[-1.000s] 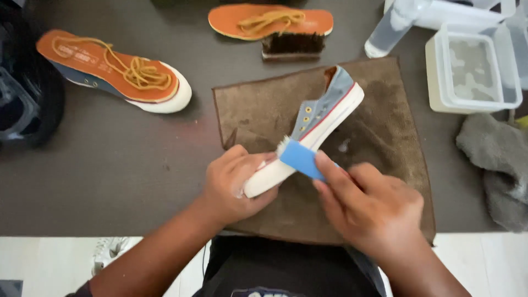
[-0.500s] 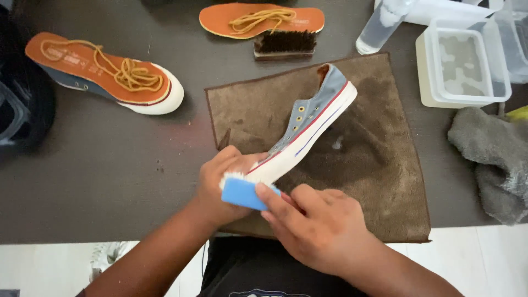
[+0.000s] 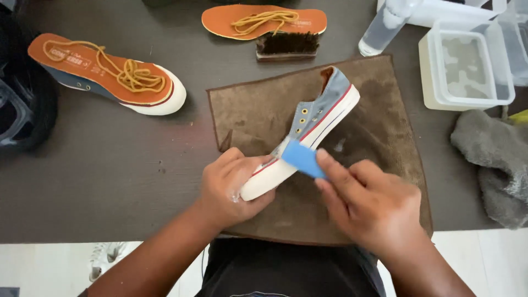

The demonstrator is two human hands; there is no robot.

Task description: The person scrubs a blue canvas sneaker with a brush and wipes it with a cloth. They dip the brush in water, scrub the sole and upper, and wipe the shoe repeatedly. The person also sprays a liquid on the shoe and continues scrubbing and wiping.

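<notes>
My left hand (image 3: 228, 187) clamps the toe of the blue sneaker (image 3: 308, 129) over the brown cloth (image 3: 379, 137); my right hand (image 3: 368, 203) grips a blue brush (image 3: 302, 158) against its white sidewall, mid-scrub. Next calls for steady strokes heelward.

A dark brown-grey matte desk (image 3: 121, 181) fills most of the view, lit evenly by soft daylight with faint shadows. Below the desk's near edge runs a strip of pale whitish floor (image 3: 44, 264). At the desk's left edge sits a dark, rounded black object (image 3: 22, 110), partly cut off.
</notes>
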